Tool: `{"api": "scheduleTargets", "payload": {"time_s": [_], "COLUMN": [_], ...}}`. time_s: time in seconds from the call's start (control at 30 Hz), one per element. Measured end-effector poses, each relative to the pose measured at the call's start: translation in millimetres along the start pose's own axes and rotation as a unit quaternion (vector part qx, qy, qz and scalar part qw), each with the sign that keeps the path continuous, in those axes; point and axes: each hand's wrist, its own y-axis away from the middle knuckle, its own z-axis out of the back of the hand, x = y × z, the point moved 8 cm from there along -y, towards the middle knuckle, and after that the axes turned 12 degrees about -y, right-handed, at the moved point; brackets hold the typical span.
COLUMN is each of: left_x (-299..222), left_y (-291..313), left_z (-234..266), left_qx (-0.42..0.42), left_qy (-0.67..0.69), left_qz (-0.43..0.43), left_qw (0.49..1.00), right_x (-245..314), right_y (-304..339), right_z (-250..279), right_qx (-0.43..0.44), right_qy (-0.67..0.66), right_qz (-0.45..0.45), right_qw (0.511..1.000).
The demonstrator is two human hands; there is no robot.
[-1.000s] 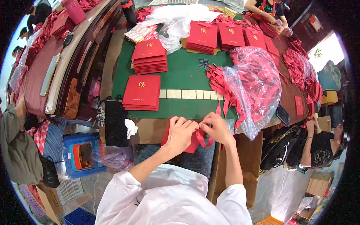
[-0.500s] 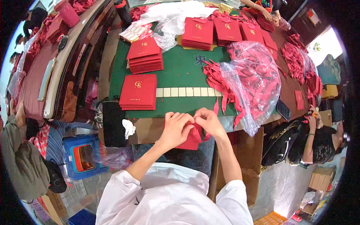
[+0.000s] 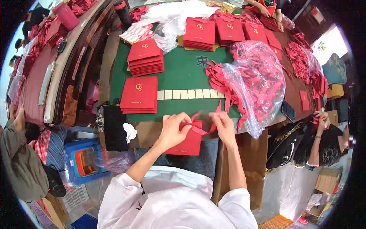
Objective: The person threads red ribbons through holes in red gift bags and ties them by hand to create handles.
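Observation:
At the table's near edge my left hand (image 3: 172, 130) pinches the top of a small red paper bag (image 3: 185, 148), which hangs down in front of me. From the top of this bag a red ribbon (image 3: 202, 132) loops across to the right. My right hand (image 3: 225, 130) has its fingers closed on the ribbon's other part, partly smeared by motion. Beyond my left hand lies a short stack of red bags (image 3: 139, 95) with gold print, with a taller stack (image 3: 146, 57) behind it. A clear plastic bag full of red ribbons (image 3: 259, 76) rests beyond my right hand.
More red bag stacks (image 3: 199, 34) stand at the back of the green mat (image 3: 175, 74). A dark phone (image 3: 288, 111) lies by the right edge, a black pouch (image 3: 115, 128) at the left front. Other people's hands (image 3: 323, 119) work at the right. Blue stools (image 3: 85, 158) stand lower left.
My hands have moved apart, the right one outward to the right, drawing the ribbon out into a wider loop. The bag has shifted slightly left and down.

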Motion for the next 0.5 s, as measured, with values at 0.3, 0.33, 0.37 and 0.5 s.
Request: {"api": "scheduleTargets", "payload": {"time_s": [0.3,0.33,0.37,0.5], "left_x": [15,13,14,19], "left_y": [-10,-11,-13,-13], "left_z": [-2,1,-1,-4], "left_qx": [-0.013,-0.030,-0.032,-0.070], "left_qy": [0.018,-0.008,-0.009,-0.048], "left_qz": [0.024,0.024,0.024,0.032], "left_qw": [0.999,0.999,0.999,0.996], "right_x": [52,51,56,59], "right_y": [52,57,63,80], "right_z": [-14,-15,-17,-22], "right_qx": [0.140,0.156,0.167,0.166], "right_qy": [0.191,0.200,0.191,0.049], "right_qz": [0.082,0.052,0.060,-0.061], "right_qw": [0.968,0.966,0.965,0.983]}}
